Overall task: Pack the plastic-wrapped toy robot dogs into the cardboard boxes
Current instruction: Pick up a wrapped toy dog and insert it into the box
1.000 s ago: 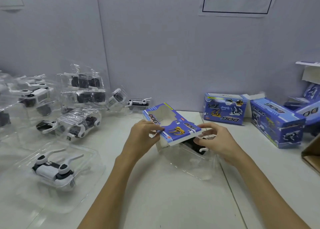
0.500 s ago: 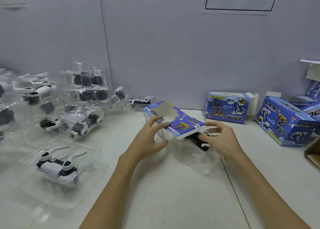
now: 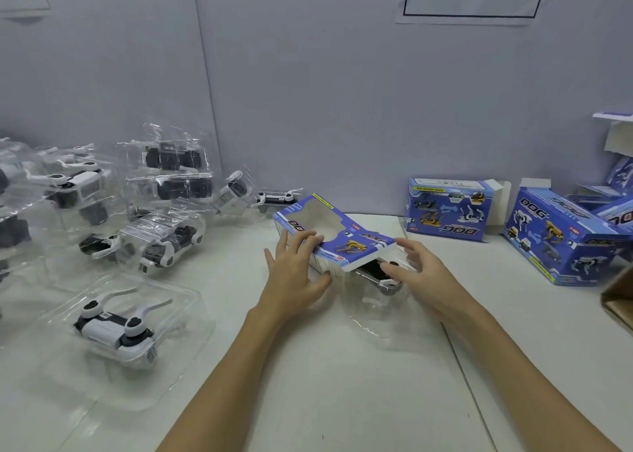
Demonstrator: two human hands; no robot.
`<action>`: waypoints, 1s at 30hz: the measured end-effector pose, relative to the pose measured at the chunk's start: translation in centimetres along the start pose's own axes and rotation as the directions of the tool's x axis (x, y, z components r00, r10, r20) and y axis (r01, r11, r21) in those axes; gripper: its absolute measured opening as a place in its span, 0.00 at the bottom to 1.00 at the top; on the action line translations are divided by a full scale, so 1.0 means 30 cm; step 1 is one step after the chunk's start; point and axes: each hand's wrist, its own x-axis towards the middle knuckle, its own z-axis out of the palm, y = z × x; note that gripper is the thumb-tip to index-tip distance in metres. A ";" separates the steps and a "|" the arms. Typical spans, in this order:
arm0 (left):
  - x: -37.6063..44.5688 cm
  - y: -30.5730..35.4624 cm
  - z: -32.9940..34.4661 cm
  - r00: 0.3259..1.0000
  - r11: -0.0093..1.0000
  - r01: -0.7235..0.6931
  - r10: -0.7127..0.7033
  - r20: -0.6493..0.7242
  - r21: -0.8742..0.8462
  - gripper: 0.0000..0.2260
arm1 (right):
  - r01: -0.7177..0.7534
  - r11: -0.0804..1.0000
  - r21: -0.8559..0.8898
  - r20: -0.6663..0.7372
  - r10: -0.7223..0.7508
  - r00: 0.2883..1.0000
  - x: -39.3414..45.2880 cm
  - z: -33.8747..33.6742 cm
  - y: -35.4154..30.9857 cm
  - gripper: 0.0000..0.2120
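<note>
White tabletop [image 3: 342, 383] bears blue cardboard box [image 3: 337, 235] half-covering clear-wrapped robot dog [image 3: 380, 273].

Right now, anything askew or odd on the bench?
Only the blue box between the left hand and right hand: it sits tilted, with the wrapped dog sticking out its near end. Nothing spilled or visibly damaged.

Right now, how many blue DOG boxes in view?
At least 4: one under the hands, one upright by the wall, one at right, more partly cropped at far right; others may be hidden.
</note>
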 end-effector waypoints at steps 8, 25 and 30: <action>0.019 -0.008 0.034 0.997 0.979 -0.046 0.033 -0.069 -0.197 0.26 | 0.115 0.991 -0.073 -0.078 -0.121 0.990 -0.016 0.051 0.006 0.21; -0.013 0.098 0.005 0.979 0.984 -0.135 0.151 0.136 -0.118 0.31 | 0.078 0.996 0.052 -0.165 -0.069 0.984 -0.005 0.082 0.032 0.33; 0.004 0.062 0.003 0.990 0.988 -0.130 0.124 -0.072 -0.087 0.21 | 0.100 0.992 -0.075 -0.121 -0.109 0.987 -0.015 0.096 0.035 0.31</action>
